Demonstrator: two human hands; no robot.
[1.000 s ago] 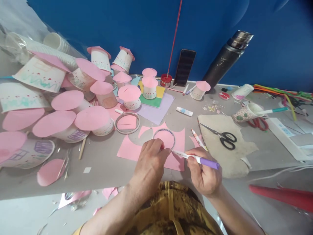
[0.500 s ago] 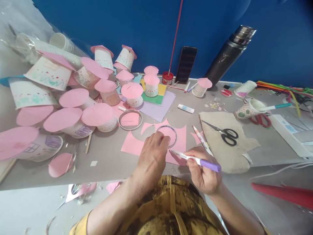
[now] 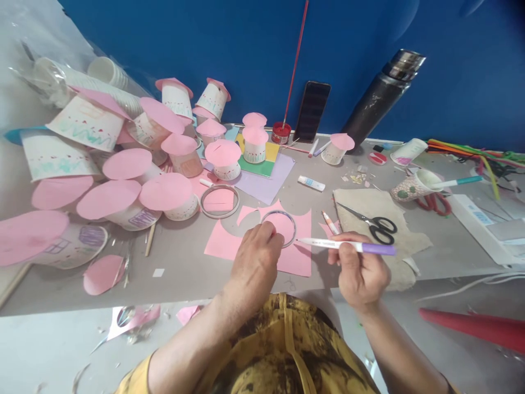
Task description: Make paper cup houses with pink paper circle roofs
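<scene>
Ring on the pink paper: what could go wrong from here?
The left hand pins only the near edge of the ring, so it might slip on the pink paper and spoil a traced circle. The marker in the right hand is uncapped; its tip, close to the ring, could leave a stray mark. The paper's near edge lies close to the table edge and might slide off.

Pink paper sheet (image 3: 295,257) on grey table (image 3: 184,273). Marker (image 3: 348,246) white with purple end. Scissors (image 3: 375,224) black-handled, on beige scrap (image 3: 369,205). Paper cups (image 3: 172,197) white with pink round tops, some with green zigzag and red marks, one (image 3: 74,243) with purple scribble. Blue wall (image 3: 229,49). Black flask (image 3: 379,98), silver cap. Red paint pot (image 3: 281,133). Yellow mottled apron (image 3: 287,350).
</scene>
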